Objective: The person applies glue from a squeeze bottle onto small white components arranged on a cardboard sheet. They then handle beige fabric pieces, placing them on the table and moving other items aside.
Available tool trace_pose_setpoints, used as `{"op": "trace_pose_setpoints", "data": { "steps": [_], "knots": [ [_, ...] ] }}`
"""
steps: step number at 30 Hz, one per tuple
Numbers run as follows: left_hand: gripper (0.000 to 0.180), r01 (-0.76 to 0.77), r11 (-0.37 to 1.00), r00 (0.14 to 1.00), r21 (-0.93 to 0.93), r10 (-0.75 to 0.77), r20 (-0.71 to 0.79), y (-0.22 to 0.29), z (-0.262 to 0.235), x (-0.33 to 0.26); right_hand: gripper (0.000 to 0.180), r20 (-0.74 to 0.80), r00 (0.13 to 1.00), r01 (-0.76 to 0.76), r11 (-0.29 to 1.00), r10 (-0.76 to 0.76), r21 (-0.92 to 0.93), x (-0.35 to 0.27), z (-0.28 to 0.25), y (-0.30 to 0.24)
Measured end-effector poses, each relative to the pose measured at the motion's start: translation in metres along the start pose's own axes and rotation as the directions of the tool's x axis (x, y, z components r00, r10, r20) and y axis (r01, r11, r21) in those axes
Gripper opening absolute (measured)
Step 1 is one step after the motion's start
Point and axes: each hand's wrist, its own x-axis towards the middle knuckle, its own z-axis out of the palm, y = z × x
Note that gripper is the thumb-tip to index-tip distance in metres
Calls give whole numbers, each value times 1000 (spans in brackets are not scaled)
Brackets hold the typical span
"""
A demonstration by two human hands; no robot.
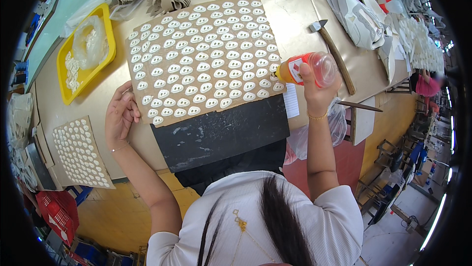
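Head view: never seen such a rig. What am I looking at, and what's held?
No machine here: a person works bare-handed. The single picture comes from a fisheye camera worn on their head, looking down, so straight edges bend near the rim. The right hand holds a reddish squeeze bottle, its yellow end at the right edge of a cardboard sheet. The left hand is beside the sheet's left edge. Rows of small white rounded pieces cover the sheet. Also on the gold-coloured table: a hammer and a yellow tray.
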Motion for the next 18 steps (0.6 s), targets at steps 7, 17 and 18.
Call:
{"op": "trace_pose_setpoints", "data": {
  "steps": [7, 17, 18],
  "knots": [
    [37, -1, 1000, 1000, -3, 1, 3, -1, -1, 1, 33, -200, 980, 3, 993, 21, 118, 4, -17, 4],
    [38, -4, 1000, 1000, 3, 4, 22, -1, -2, 1, 33, 74, 986, -158, 980, 150, 124, -7, -16, -4],
    [38, -7, 1000, 1000, 2, 7, 20, -1, -2, 1, 32, 100, 986, -145, 986, 136, 87, -6, -16, -5]
  ]
}}
